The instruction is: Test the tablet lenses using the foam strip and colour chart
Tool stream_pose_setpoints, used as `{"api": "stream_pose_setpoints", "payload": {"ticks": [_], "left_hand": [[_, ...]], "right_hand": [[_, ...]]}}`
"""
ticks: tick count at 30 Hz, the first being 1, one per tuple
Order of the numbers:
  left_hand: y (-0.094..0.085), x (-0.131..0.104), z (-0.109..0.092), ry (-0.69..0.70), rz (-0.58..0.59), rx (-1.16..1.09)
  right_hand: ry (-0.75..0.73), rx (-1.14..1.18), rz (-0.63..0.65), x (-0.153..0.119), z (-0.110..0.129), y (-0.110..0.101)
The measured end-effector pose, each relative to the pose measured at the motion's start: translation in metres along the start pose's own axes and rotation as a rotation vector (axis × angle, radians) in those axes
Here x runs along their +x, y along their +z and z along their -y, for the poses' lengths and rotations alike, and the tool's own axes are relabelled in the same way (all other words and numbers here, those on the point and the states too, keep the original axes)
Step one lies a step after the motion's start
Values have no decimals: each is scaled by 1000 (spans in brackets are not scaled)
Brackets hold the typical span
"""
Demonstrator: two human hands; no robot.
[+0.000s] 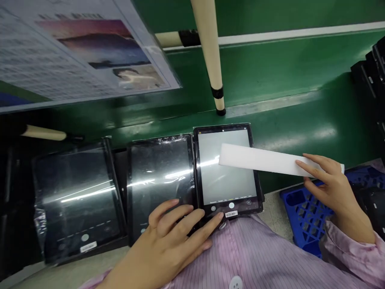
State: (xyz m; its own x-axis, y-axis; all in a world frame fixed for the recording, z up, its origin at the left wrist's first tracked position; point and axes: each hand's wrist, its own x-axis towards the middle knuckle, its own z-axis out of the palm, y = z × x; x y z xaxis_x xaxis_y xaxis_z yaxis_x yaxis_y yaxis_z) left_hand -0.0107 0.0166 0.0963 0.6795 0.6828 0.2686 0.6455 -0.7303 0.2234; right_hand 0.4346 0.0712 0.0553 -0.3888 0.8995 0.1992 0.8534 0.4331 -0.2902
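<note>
In my right hand (331, 182) is a long flat white strip (258, 158), gripped near its right end between the fingers and thumb. Its far end extends over the lit tablet (227, 184), whose screen shows a pale camera view with a shutter button. My left hand (177, 233) has its fingers spread. Its index fingertip rests at the lower edge of the lit tablet, and the other fingers lie over the bottom of the dark middle tablet (161, 172). Another dark tablet (78, 196), in a loose clear film, lies farther left.
A green bench surface (306, 132) runs behind the tablets. A cream pole (210, 52) stands just beyond the lit tablet. A printed sheet (99, 52) hangs at upper left. Blue plastic crates (309, 216) sit low on the right, and black devices (368, 88) are stacked at far right.
</note>
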Motion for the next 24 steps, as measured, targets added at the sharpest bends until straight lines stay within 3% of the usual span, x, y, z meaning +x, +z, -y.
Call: {"api": "stream_pose_setpoints", "payload": {"ticks": [2,4,7,11,13,16,20,24], "left_hand": [[0,-11,-1,-36,-37,29],[2,-27,-3,-72,-70,73],[7,-54,-9,-178,-137,146],[12,-84,-17,-317,-209,198],[15,-90,-18,-317,-226,198],[20,-90,-17,-262,-238,183],[24,-89,-15,-215,-201,206],[18,-106,-5,-224,-218,177]], "right_hand": [[-2,-8,-30,-2,-3,3],[50,-39,-160,-4,-7,13],[251,-62,-352,-3,-5,39],[302,-44,-146,-3,21,73],[311,-16,-182,-5,41,82],[399,312,-258,-8,72,91],[495,866,-126,-10,106,99],[518,1005,-54,-7,124,99]]}}
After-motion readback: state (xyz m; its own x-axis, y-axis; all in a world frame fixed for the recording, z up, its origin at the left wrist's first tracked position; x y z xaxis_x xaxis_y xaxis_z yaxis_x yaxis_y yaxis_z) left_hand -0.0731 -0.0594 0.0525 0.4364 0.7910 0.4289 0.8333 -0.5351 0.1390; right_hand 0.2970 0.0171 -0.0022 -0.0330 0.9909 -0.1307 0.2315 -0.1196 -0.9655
